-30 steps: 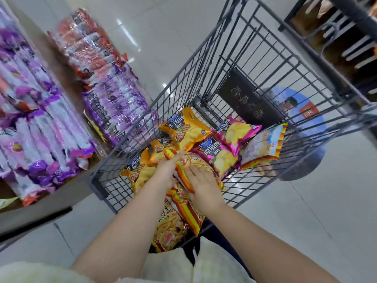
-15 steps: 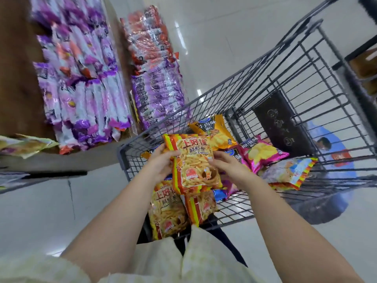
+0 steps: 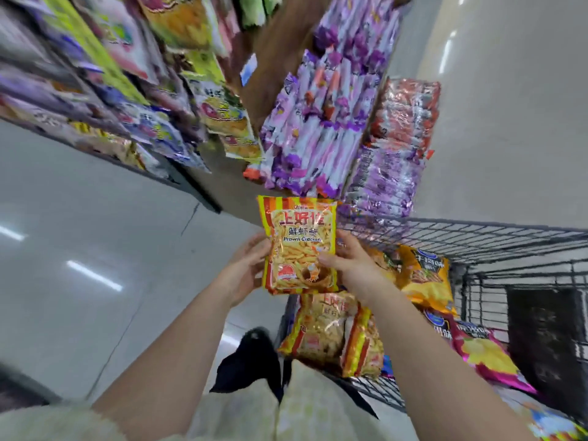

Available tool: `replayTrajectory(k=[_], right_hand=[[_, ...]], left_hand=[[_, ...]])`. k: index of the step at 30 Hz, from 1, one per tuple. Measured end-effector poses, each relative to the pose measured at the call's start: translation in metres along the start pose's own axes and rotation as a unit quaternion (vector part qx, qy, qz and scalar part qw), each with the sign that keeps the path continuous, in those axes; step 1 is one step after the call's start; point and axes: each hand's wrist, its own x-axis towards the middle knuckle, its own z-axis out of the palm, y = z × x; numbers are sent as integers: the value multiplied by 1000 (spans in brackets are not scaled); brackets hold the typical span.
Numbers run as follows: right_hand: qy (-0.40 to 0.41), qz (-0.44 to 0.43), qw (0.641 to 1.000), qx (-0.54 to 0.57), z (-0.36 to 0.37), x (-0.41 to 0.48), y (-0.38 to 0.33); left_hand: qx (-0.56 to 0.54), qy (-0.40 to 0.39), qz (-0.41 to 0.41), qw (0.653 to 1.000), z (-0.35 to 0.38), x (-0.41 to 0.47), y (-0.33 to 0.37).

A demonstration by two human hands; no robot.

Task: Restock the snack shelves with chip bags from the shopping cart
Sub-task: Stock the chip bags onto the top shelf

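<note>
I hold a yellow and orange prawn cracker bag (image 3: pixel 300 245) upright in front of me, above the cart's near left corner. My left hand (image 3: pixel 246 270) grips its left edge and my right hand (image 3: pixel 351 265) grips its right edge with the thumb on the front. The wire shopping cart (image 3: pixel 477 237) sits at the lower right. Inside it lie two more prawn cracker bags (image 3: pixel 331 332), a yellow chip bag (image 3: pixel 424 276) and a pink chip bag (image 3: pixel 486 354). The snack shelves (image 3: pixel 133 90) run along the upper left, blurred.
A display of purple and white snack packs (image 3: pixel 321 122) stands straight ahead, with red and purple packs (image 3: pixel 397 144) to its right. Glossy grey floor (image 3: pixel 95 249) spreads to the left and far right. A black panel (image 3: pixel 547 338) sits inside the cart at the right.
Both hands have lifted the prawn cracker bag up out of the cart and carried it left. My view has swung left toward the shelves.
</note>
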Motion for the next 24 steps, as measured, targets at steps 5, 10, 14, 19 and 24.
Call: replayTrajectory(k=[5, 10, 14, 19, 24], right_hand=[[-31, -28, 999, -26, 106, 17, 0], [-68, -67, 991, -89, 236, 30, 9], [-126, -99, 979, -124, 374, 36, 30], [-175, -124, 965, -152, 518, 43, 55], [-215, -153, 948, -176, 636, 41, 46]], left_hand=[[-86, 48, 67, 993, -82, -46, 3], [-127, 113, 123, 978, -190, -95, 20], [-163, 155, 165, 960, -310, -142, 34], [-188, 208, 206, 938, -436, -192, 50], [-217, 269, 233, 909, -519, -232, 83]])
